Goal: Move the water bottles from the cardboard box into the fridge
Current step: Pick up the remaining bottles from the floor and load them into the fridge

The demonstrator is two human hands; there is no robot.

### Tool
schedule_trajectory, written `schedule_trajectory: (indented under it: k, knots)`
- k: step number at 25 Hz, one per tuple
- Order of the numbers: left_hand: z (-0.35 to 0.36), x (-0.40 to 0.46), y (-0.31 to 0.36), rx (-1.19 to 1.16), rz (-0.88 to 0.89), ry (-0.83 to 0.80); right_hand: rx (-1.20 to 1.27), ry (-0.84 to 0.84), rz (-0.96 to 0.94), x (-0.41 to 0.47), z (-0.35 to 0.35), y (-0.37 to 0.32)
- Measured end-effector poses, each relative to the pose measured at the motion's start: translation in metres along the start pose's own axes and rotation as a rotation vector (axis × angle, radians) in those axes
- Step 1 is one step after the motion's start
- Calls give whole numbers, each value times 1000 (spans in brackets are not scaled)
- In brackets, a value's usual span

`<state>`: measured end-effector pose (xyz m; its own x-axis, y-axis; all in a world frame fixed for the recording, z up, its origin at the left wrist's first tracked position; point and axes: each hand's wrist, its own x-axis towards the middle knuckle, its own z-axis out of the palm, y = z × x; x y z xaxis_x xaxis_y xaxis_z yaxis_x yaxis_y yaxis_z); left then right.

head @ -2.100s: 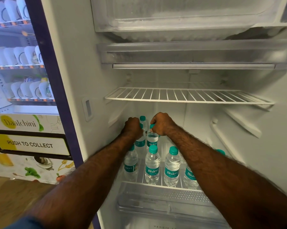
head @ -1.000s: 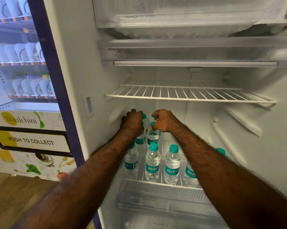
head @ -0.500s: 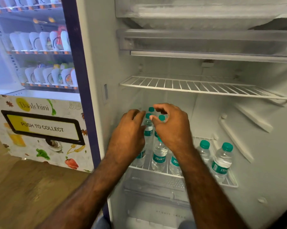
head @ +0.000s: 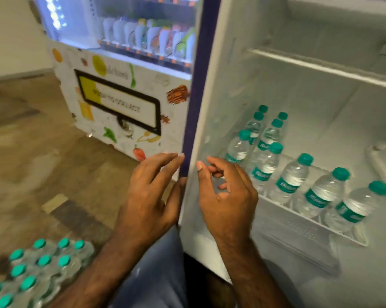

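Both my hands are empty: left hand [head: 150,192] spread, right hand [head: 225,192] loosely curled round nothing, hovering at the fridge [head: 298,96] edge. Bottles stand on its wire shelf [head: 283,204]; more water bottles [head: 39,265] wait low at my left. I judge I'm between loads; next I reach down left for two more

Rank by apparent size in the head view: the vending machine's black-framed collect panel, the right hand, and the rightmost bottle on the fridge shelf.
1. Collect panel, the widest of the three.
2. Right hand, though it is nearest the camera, which inflates it.
3. Rightmost bottle, clearly smaller than the hand here.
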<state>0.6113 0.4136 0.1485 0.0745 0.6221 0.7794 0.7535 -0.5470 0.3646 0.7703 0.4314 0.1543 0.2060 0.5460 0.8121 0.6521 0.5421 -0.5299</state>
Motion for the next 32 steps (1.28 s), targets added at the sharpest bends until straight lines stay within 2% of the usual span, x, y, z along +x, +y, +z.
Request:
schedule_trajectory:
  k: [6,10,18,21,28,32]
  knots:
    - [-35,-59,-62,126,-213,31,237,-291,8,-44,60,-40]
    - [-65,-102,-97,238,-337,37,419,-610,201,-76,116,-65]
    - [-106,-198,-164,434,-681,-25,297,-1273,227,-155,217,-100]
    - [-109,-233,-190,464,-844,-96,198,-1424,131,-178,245,-107]
    - [-113,-284,-233,554,-1139,-305,-91,-1703,-268,-216,285,-118]
    - [-114,-299,-245,588,-1188,-421,-171,-1769,-287,-231,300,-116]
